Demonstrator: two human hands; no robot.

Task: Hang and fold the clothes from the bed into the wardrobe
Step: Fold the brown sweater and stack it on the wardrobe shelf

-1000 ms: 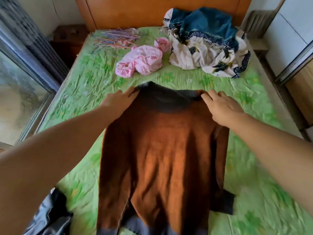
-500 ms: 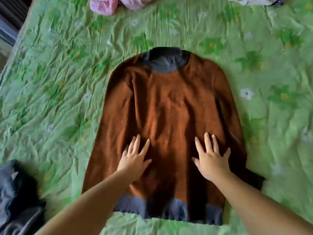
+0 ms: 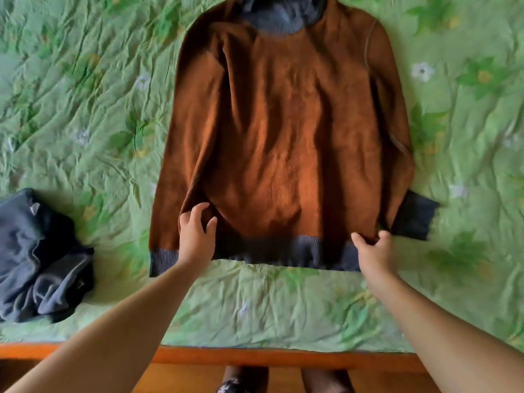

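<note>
- Rust-brown knit sweater with grey ribbed trim (image 3: 283,131) lies flat, front up, mid-bed on the crinkled green floral bedspread (image 3: 85,95).
- Long axis runs straight away from me: grey ribbed hem (image 3: 272,251) toward the near edge of the bed, grey collar (image 3: 280,15) toward the far edge and partly cut off by the frame.
- Both hands are on the hem end, so the collar end is the far reach.
- Left hand (image 3: 195,239): fingers and thumb curled on a raised ridge of knit just above the hem, where the sleeve on that side lies along the body. Reads as a pinch.
- Right hand (image 3: 371,253): pinching a small bunch of knit at the opposite hem corner, just beside the dark grey cuff (image 3: 412,219).
- The hands sit about level, neither clearly nearer; each owns its own side.
- Sleeves lie alongside the body, cuffs down by the hem.
- Material: soft, limp, slightly fuzzy knit with lengthwise wrinkles; the ribbing looks firmer. I'd expect it to sag and drag on the bedspread when lifted.
- My guess at the step: lift the hem end and fold it toward the collar.
- Dark blue-grey crumpled garment (image 3: 37,259) is heaped at the left edge of the bed, well apart.
- Orange wooden bed frame (image 3: 255,357) runs along the near edge.
</note>
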